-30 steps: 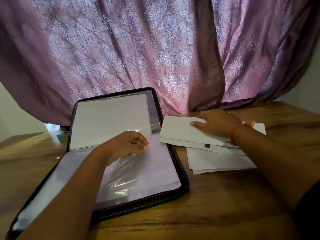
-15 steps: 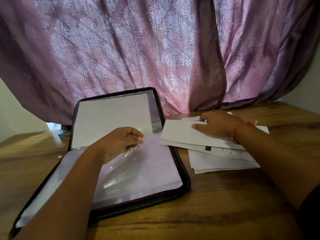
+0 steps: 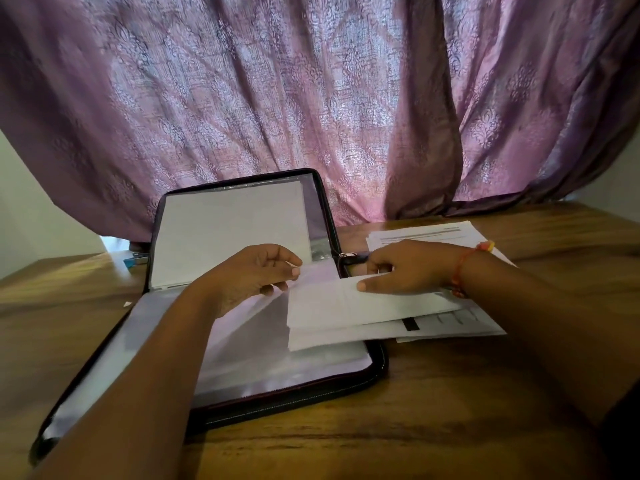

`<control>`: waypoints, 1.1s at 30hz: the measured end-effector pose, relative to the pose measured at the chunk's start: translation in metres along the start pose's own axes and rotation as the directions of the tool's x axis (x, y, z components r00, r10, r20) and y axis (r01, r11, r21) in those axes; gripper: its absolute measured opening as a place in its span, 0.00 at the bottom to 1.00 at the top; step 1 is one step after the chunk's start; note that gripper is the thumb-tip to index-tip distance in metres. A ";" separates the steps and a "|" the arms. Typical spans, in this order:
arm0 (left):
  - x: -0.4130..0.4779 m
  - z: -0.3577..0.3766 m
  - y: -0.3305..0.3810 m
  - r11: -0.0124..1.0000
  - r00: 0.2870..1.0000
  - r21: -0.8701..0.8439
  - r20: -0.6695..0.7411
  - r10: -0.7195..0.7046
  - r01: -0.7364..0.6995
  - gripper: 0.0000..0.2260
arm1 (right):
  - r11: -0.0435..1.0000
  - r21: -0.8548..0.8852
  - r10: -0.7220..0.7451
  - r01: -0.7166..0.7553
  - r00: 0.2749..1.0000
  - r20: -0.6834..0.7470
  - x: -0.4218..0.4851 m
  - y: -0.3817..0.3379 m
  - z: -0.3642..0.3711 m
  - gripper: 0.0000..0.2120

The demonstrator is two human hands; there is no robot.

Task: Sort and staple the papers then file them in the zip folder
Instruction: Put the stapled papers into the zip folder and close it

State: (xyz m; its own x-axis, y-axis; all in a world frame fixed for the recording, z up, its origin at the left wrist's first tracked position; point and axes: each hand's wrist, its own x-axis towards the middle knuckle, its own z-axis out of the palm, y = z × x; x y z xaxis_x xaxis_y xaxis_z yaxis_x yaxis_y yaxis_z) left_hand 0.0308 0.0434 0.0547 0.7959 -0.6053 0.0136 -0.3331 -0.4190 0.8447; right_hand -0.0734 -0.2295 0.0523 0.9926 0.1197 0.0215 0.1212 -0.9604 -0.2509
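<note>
1. Papers (image 3: 363, 306) are lying half across the right edge of the open zip folder (image 3: 214, 407), the right hand (image 3: 412, 266) grasping them, thumb on top, apparently to feed them in.
2. Left hand (image 3: 252, 271) is pinching a clear plastic sleeve (image 3: 273, 327), lifting its edge, likely opening a pocket.
3. More sheets (image 3: 426, 232) are waiting far right on the wooden table (image 3: 450, 410), near the zipper pull (image 3: 344, 255).

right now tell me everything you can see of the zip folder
The zip folder lies open on the wooden table, its far half tilted up. It has a dark zipped edge, clear plastic sleeves and white sheets inside. The left hand pinches a sleeve open; the paper stack under the right hand overlaps its right edge.
</note>
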 end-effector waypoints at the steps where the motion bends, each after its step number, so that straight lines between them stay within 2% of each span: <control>1: 0.000 0.001 0.001 0.999 1.000 0.032 -0.002 0.016 -0.016 0.07 | 1.000 0.018 -0.012 0.012 1.000 0.013 0.000 -0.003 0.000 0.19; 5: -0.001 0.003 0.004 0.993 0.999 0.111 0.031 0.039 -0.042 0.08 | 0.997 0.070 -0.050 0.041 0.989 0.136 -0.005 -0.016 -0.005 0.25; 7: -0.002 0.003 0.004 0.992 0.997 0.112 0.055 0.045 -0.051 0.09 | 0.998 0.031 -0.057 0.052 0.978 0.199 -0.008 -0.023 -0.007 0.30; 10: -0.003 0.003 0.003 0.991 0.996 0.115 0.075 0.056 -0.064 0.08 | 0.996 -0.013 -0.081 0.086 0.973 0.217 -0.008 -0.028 -0.007 0.33; 15: -0.002 0.004 0.001 0.990 0.995 0.130 0.093 0.038 -0.050 0.07 | 0.993 -0.025 -0.109 0.113 0.984 0.141 -0.003 -0.025 -0.005 0.32; 18: -0.002 0.005 0.002 0.990 0.995 0.126 0.084 0.045 -0.056 0.08 | 0.992 -0.016 -0.125 0.126 0.991 0.049 -0.003 -0.022 -0.006 0.29; 25: -0.002 0.007 0.004 0.993 0.997 0.106 0.062 0.046 -0.052 0.08 | 0.975 -0.152 -0.185 0.161 0.969 -0.162 0.000 -0.025 0.003 0.22; 28: -0.001 0.006 0.004 0.992 0.996 0.090 0.035 0.081 -0.084 0.07 | 0.963 -0.220 -0.205 0.154 0.951 -0.230 0.006 -0.025 0.011 0.23; 33: 0.001 0.008 0.007 0.983 0.993 0.147 -0.035 0.112 -0.106 0.08 | 0.924 -0.377 -0.165 0.062 0.955 -0.247 0.011 -0.028 0.024 0.28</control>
State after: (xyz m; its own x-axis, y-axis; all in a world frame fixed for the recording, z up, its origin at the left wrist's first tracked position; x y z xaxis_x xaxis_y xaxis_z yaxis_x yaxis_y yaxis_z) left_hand 0.0251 0.0350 0.0564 0.7708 -0.6243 0.1270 -0.4862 -0.4475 0.7506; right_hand -0.0661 -0.1950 0.0360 0.9302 0.2108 0.3005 0.1774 -0.9749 0.1347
